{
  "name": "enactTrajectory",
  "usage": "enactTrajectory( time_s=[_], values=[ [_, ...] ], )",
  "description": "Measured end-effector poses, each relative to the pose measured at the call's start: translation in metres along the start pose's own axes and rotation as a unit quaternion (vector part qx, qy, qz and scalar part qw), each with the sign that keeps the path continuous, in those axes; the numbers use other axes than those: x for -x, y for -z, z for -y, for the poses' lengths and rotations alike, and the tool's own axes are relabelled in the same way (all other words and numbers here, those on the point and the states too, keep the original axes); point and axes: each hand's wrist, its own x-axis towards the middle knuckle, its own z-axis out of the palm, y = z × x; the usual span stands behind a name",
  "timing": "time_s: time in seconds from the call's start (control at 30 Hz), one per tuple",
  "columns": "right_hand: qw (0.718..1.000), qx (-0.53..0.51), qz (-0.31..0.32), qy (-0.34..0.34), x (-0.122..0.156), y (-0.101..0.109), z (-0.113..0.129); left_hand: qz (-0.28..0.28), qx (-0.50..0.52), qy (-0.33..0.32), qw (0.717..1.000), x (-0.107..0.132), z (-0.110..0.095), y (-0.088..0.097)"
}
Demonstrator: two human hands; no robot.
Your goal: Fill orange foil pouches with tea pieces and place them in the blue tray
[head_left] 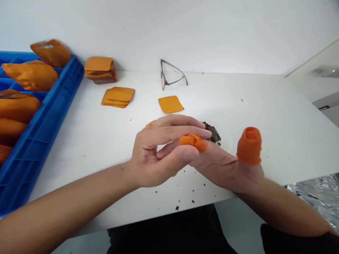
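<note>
My left hand (161,151) reaches in from the left, thumb and fingers closed around an orange ribbed finger cot (191,141). That cot appears to sit on a fingertip of my right hand (225,167), whose other fingers are mostly hidden behind my left hand. My right thumb points up, apart from the fingers, and wears a second orange finger cot (249,146). Just behind the hands lies a dark, flaky clump (213,134), partly covered by my fingers. It seems to rest on a clear round dish (231,135), of which only a faint rim shows.
A blue crate (57,123) with orange pouches (34,76) stands at left. On the white table (278,116) are an orange packet stack (100,70), a lower pile (118,97), a single packet (171,104) and glasses (163,81). Dark crumbs dot the front; silvery foil (317,194) lies right.
</note>
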Motion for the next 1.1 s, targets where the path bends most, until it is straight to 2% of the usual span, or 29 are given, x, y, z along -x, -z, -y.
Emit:
enactTrajectory(
  time_s=[0.13, 0.2, 0.33, 0.4, 0.57, 0.7, 0.93, 1.0, 1.1],
  values=[
    [1.0, 0.005, 0.002, 0.0, 0.003, -0.003, 0.002, 0.055, 0.007, 0.032, 0.998, 0.0, -0.004, 0.002],
    [1.0, 0.006, 0.002, 0.004, 0.004, -0.004, 0.001, 0.034, 0.006, 0.053, 0.998, 0.002, -0.006, 0.001],
    [1.0, 0.011, 0.002, 0.012, 0.006, -0.005, -0.002, -0.047, 0.048, 0.073, 0.995, 0.006, -0.011, -0.005],
    [1.0, 0.02, 0.006, 0.008, 0.007, -0.004, -0.001, -0.053, 0.086, 0.097, 0.99, 0.008, -0.012, -0.008],
    [0.999, 0.025, 0.004, -0.023, 0.011, 0.001, -0.004, -0.007, 0.159, 0.161, 0.974, 0.013, -0.009, -0.01],
    [1.0, 0.026, -0.01, -0.005, 0.007, -0.004, -0.004, 0.031, 0.192, 0.188, 0.963, 0.017, -0.007, -0.011],
    [0.997, 0.046, -0.032, -0.055, -0.003, -0.012, 0.007, 0.03, 0.216, 0.191, 0.957, 0.024, 0.0, -0.013],
    [0.999, 0.036, -0.015, -0.037, -0.003, -0.01, 0.005, 0.02, 0.211, 0.206, 0.955, 0.023, -0.001, -0.011],
    [0.998, 0.034, 0.032, 0.048, -0.003, -0.004, -0.004, 0.006, 0.221, 0.251, 0.942, 0.019, -0.008, -0.007]
  ],
)
